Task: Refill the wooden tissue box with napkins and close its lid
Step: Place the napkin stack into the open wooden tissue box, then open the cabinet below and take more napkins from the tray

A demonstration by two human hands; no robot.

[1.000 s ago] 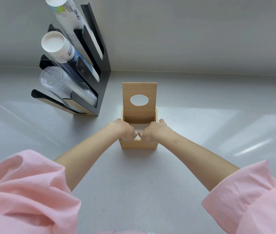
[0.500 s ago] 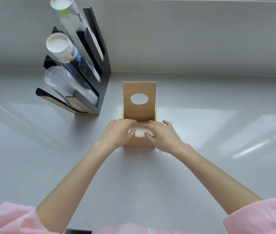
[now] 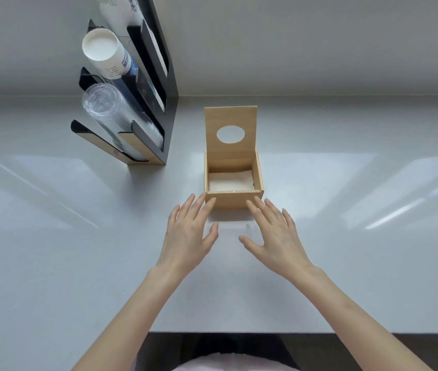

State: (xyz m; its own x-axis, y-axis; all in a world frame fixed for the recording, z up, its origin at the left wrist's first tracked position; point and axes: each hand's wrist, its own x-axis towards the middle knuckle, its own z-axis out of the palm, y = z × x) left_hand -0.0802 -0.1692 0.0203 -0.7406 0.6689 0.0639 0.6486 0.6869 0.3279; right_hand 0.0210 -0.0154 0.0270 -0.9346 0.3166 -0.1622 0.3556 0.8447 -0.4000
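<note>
A small wooden tissue box stands on the grey counter in the middle of the head view. Its lid, with an oval hole, stands upright at the back. White napkins lie flat inside the box. My left hand hovers just in front of the box's left front corner, fingers spread and empty. In front of the right front corner, my right hand is spread the same way and holds nothing. The fingertips of both hands overlap the box's front wall.
A black cup dispenser rack stands at the back left, holding paper cups and clear plastic cups. A grey wall runs behind the counter. The counter's front edge runs near my body at the bottom.
Both hands have come out of the box and drawn back toward me, opening flat. The napkins stay in the box. The lid remains upright.
</note>
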